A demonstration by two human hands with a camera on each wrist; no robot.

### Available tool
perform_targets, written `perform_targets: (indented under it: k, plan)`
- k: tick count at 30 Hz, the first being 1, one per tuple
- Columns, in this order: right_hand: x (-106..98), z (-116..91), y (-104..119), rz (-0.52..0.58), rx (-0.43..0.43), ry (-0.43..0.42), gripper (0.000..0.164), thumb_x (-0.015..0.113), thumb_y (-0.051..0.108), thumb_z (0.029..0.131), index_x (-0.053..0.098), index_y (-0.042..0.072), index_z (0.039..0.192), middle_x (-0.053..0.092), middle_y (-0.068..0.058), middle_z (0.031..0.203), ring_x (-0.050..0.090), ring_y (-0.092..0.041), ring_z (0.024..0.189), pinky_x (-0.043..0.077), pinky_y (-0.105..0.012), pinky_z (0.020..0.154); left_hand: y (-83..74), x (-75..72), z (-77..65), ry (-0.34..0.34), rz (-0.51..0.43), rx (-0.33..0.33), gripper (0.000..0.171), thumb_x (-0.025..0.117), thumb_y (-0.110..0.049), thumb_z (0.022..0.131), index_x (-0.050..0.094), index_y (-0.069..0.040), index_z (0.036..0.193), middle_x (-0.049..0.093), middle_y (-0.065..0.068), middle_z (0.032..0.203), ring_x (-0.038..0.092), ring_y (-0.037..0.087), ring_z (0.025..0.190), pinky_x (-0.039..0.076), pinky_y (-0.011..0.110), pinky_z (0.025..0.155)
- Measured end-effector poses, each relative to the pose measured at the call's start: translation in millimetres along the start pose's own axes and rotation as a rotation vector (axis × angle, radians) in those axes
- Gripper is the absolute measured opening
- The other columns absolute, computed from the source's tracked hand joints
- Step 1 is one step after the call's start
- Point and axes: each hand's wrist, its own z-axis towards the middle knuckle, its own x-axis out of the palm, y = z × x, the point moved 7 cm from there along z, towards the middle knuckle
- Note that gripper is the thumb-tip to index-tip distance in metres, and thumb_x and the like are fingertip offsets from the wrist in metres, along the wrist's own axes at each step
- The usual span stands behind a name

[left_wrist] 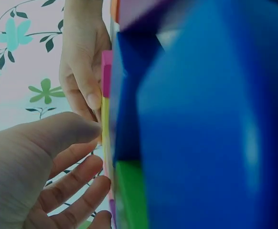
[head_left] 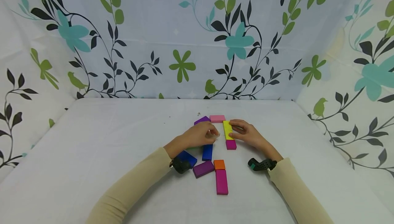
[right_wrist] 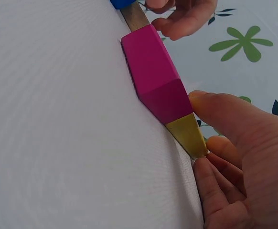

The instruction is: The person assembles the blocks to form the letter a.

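My right hand (head_left: 247, 134) lies at the right side of a yellow block (head_left: 226, 130), its thumb and fingers on it; in the right wrist view the fingers (right_wrist: 210, 186) curl at its far end. A short magenta block (head_left: 231, 144) touches the yellow block's near end. Across from it hovers my left hand (head_left: 200, 135), fingers loosely bent and nothing seen between them. Beneath that hand a green block (left_wrist: 132, 191) is mostly hidden in the head view. Behind it are a pink block (head_left: 217, 118) and a purple block (head_left: 201, 120), partly covered.
Nearer me lie a blue block (head_left: 207, 153), another blue block (head_left: 188, 157) partly behind the left wrist strap (head_left: 180, 165), a purple block (head_left: 203, 169), an orange block (head_left: 219, 164) and a long magenta block (head_left: 221, 182). White cloth (head_left: 92, 148) covers the table; patterned cloth (head_left: 147, 39) hangs behind.
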Motion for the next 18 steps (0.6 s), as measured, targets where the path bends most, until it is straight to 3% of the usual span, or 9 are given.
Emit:
perform_targets:
  k: [9, 18]
  plan:
    - [1.1, 0.4, -3.8, -0.005, 0.018, -0.003, 0.057, 0.070, 0.015, 0.091, 0.047, -0.002, 0.141, 0.036, -0.021, 0.150, 0.042, -0.036, 0.136, 0.039, -0.035, 0.102, 9.3, -4.2, -1.7, -0.037, 0.068, -0.045, 0.029, 0.069, -0.018, 0.089, 0.066, -0.007, 0.116, 0.063, 0.007, 0.114, 0.056, 0.018, 0.097, 0.051, 0.032, 0.085]
    - [-0.1, 0.6, -4.3, -0.006, 0.005, -0.001, 0.057, 0.070, 0.015, 0.091, 0.047, -0.002, 0.140, 0.036, -0.021, 0.149, 0.042, -0.037, 0.136, 0.039, -0.034, 0.102, 10.7, -3.2, -2.5, -0.022, 0.040, -0.083, 0.033, 0.069, -0.018, 0.090, 0.063, -0.006, 0.121, 0.060, 0.009, 0.118, 0.055, 0.018, 0.099, 0.051, 0.031, 0.086]
